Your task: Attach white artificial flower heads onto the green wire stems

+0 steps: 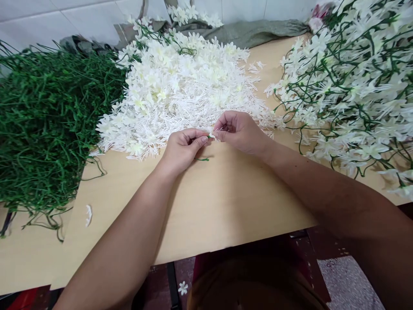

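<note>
"What is the left hand (pixel 185 148) doing?"

"Its thumb and index finger are pinching a green stem (pixel 210 136), whose tip is poking out toward the right. A green end (pixel 203 159) is showing just on the near side of that hand; I can't tell whether it's belonging to the same stem."

"And the right hand (pixel 240 131)?"

"Its thumb and index finger are pinching a small white piece (pixel 217 134), and the other fingers are curling in toward the palm. The two hands are nearly meeting, fingertip to fingertip, so I can't tell whether piece and stem are touching."

"Where is this happening?"

"Over the tan tabletop (pixel 209 202), at the near edge of a heap of white petals (pixel 180 90)."

"What is lying to either side?"

"On the left, a thick pile of green stems (pixel 48 112) is spreading; on the right, white flowers with green stems (pixel 348 82) are lying in a tangle. Near the left, a white scrap (pixel 88 215) is resting alone. On the far side, a grey-green cloth (pixel 258 33) is lying along the tiled wall (pixel 93 21)."
</note>
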A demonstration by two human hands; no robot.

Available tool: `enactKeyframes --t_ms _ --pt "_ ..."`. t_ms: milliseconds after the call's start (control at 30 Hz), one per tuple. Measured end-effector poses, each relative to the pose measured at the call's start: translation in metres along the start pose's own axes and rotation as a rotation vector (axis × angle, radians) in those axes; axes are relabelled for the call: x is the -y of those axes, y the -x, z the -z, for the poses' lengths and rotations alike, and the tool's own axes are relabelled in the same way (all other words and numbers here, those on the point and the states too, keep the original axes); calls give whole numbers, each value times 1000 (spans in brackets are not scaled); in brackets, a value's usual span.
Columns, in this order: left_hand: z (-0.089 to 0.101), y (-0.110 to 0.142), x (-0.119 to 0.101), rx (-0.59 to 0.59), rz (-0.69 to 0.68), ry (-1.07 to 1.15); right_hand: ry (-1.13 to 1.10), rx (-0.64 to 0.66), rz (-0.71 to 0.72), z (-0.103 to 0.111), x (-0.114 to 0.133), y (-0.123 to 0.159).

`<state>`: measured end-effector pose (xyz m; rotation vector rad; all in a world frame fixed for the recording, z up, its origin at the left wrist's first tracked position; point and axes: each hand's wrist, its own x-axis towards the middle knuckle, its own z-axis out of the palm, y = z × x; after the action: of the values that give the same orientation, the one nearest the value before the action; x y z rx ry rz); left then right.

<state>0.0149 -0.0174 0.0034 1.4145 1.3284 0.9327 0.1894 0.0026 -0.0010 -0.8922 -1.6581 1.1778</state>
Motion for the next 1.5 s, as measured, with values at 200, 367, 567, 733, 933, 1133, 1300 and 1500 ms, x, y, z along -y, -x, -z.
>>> enactKeyframes --t_ms 200,367,567,733,933,1133,1300,1500 --pt "-1 0 -2 1 -11 -31 -2 32 -26 -2 0 2" --pt "-3 0 -2 -18 4 -59 22 27 -53 -4 1 2" --pt "-4 0 -3 -5 -1 -71 106 -16 -49 -9 0 5" --pt "-4 0 -4 -4 6 -39 121 -50 -46 -15 0 7" --pt "-5 1 -6 12 25 -7 77 -47 -86 -14 2 5" --pt "-3 2 -9 42 29 -49 -59 -25 -167 -5 -1 0" --pt "-1 1 -6 83 -28 -49 -129 -34 -170 -5 -2 -1" --pt "-4 0 -7 70 5 -50 -47 -82 -164 -12 2 2"
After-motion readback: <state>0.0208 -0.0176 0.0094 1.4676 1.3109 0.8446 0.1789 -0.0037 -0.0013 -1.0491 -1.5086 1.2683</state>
